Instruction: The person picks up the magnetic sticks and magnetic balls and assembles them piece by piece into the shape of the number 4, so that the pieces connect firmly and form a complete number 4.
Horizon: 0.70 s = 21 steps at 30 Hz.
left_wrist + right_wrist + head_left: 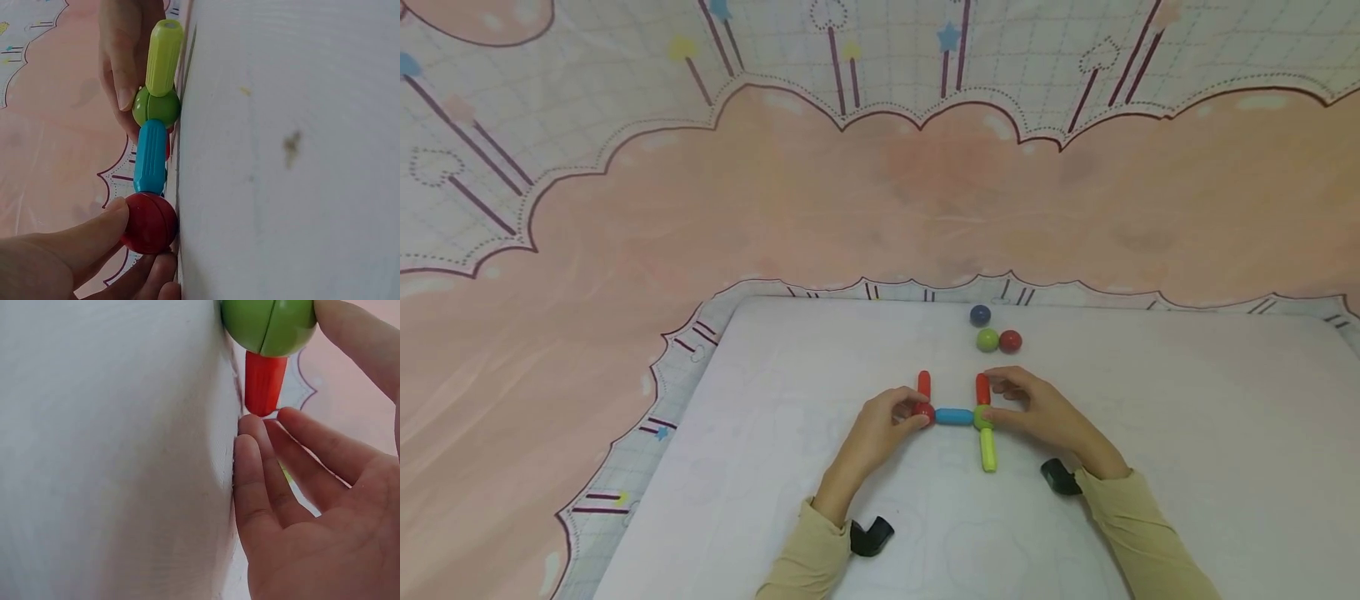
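Note:
My left hand point(877, 427) pinches a red ball point(150, 224) between thumb and fingers. A red rod point(924, 384) points away from that ball, and a blue rod point(954, 417) joins it to a green ball point(156, 107). From the green ball another red rod point(265, 383) extends to the far side and a yellow-green rod point(988, 451) to the near side. My right hand point(1037, 410) touches the green ball with its thumb point(359, 340). Its other fingers, fairly straight, reach right to the second red rod's free end.
Behind the joined pieces, a dark blue ball point(981, 315), a second green ball point(987, 340) and a second red ball point(1011, 342) sit close together on the white table point(760, 375). A patterned pink cloth point(880, 208) lies beyond its far edge. Black wrist devices point(872, 537) stick out by both sleeves.

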Each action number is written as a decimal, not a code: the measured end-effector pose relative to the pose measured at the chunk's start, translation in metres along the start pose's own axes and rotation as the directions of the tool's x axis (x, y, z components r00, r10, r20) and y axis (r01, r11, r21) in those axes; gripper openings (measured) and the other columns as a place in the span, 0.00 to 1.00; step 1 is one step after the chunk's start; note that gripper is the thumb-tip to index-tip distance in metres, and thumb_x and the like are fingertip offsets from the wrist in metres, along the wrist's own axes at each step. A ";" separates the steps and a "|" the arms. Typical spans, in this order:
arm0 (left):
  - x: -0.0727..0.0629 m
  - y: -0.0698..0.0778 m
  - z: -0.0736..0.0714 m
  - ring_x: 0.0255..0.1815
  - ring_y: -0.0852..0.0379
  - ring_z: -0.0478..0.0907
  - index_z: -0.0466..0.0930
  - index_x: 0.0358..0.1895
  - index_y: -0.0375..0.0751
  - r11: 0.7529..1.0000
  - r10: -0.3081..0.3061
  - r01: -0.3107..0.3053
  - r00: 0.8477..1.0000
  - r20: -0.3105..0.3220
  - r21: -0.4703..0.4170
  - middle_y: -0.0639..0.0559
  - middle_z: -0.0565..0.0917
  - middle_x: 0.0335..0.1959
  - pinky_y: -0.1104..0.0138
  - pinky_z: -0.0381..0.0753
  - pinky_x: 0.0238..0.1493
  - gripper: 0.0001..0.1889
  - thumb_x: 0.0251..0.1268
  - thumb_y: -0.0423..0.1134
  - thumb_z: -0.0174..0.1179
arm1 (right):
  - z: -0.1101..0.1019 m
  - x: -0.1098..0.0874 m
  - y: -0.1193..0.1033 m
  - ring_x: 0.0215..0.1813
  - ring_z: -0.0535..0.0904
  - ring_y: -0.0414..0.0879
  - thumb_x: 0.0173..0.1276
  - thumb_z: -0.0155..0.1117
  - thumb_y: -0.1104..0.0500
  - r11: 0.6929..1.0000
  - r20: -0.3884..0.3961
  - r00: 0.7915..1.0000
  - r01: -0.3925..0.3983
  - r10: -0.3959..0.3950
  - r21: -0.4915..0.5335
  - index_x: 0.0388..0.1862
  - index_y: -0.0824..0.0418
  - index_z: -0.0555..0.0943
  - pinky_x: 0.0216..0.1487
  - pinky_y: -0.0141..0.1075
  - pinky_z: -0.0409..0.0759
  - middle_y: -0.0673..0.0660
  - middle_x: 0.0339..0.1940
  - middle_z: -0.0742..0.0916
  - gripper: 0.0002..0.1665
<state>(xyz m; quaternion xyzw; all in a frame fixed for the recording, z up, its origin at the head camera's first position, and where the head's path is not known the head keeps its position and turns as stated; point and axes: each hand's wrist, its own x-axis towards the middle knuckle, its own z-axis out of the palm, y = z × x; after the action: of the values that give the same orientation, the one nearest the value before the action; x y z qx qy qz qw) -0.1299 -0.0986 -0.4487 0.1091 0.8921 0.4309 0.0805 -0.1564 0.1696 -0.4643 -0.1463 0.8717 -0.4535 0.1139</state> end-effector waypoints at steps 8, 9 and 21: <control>0.000 0.000 0.001 0.43 0.56 0.80 0.83 0.50 0.46 1.000 -0.014 0.014 1.000 0.008 -0.026 0.53 0.85 0.43 0.60 0.80 0.50 0.12 0.64 0.39 0.67 | -0.001 0.001 -0.003 0.58 0.77 0.53 0.60 0.74 0.45 0.999 -0.009 1.000 -0.011 0.011 -0.048 0.66 0.60 0.73 0.64 0.52 0.74 0.58 0.58 0.81 0.39; 0.000 -0.001 0.001 0.43 0.56 0.80 0.83 0.50 0.46 1.000 -0.013 0.013 1.000 0.009 -0.028 0.53 0.85 0.43 0.59 0.80 0.50 0.12 0.64 0.39 0.67 | -0.002 0.001 -0.004 0.58 0.77 0.53 0.60 0.74 0.45 0.998 -0.012 1.000 -0.004 0.003 -0.057 0.66 0.60 0.74 0.64 0.52 0.75 0.58 0.57 0.81 0.39; 0.001 -0.002 0.001 0.43 0.57 0.80 0.83 0.51 0.47 0.999 -0.015 0.015 1.000 0.008 -0.029 0.54 0.85 0.43 0.60 0.79 0.50 0.12 0.65 0.39 0.67 | -0.017 0.010 -0.011 0.54 0.79 0.54 0.67 0.69 0.59 0.991 -0.080 0.992 0.089 -0.097 -0.101 0.63 0.63 0.74 0.59 0.51 0.79 0.59 0.54 0.81 0.27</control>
<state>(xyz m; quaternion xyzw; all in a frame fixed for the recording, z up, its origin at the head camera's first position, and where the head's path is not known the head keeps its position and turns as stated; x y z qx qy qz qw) -0.1310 -0.0985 -0.4509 0.1028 0.8862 0.4429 0.0891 -0.1698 0.1730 -0.4457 -0.1728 0.8891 -0.4210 0.0485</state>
